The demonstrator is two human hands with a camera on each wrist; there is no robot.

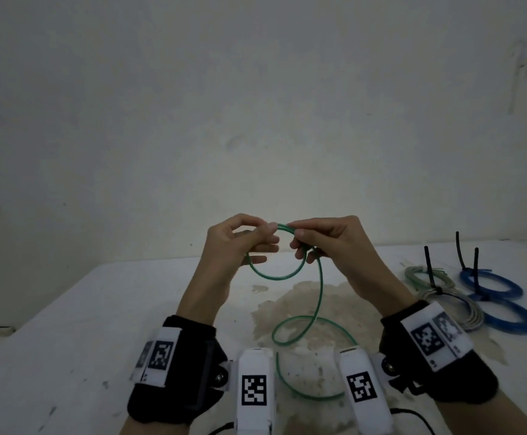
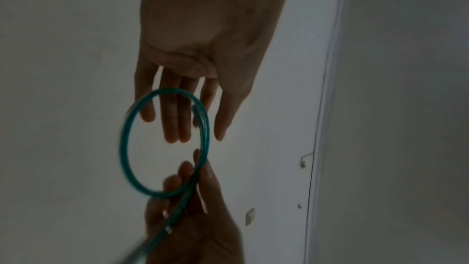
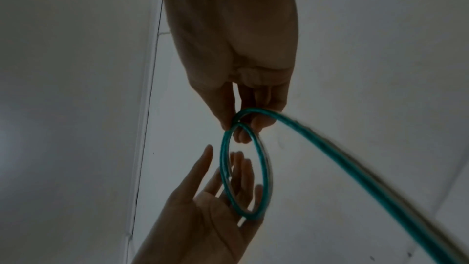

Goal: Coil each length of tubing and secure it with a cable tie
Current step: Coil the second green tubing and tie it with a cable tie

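A green tubing (image 1: pixel 320 287) forms one small loop (image 1: pixel 274 276) held up above the white table (image 1: pixel 99 309). My right hand (image 1: pixel 298 238) pinches the tubing where the loop crosses itself, near its top. My left hand (image 1: pixel 267 237) is beside the loop's left side, fingers straight, and touches it lightly. In the left wrist view the loop (image 2: pixel 124 148) lies in front of the left hand's straight fingers (image 2: pixel 175 123). The right wrist view has the right hand's fingertips (image 3: pixel 243 133) curled round the tubing (image 3: pixel 264 168). The loose remainder trails down onto the table in wide curls (image 1: pixel 312 340).
At the table's right lie coiled tubes bound with black cable ties (image 1: pixel 430 268): two blue coils (image 1: pixel 491 287), a grey coil (image 1: pixel 463 309) and a pale green one (image 1: pixel 419 274). A brownish stain (image 1: pixel 287 309) marks the table's middle. A bare wall stands behind.
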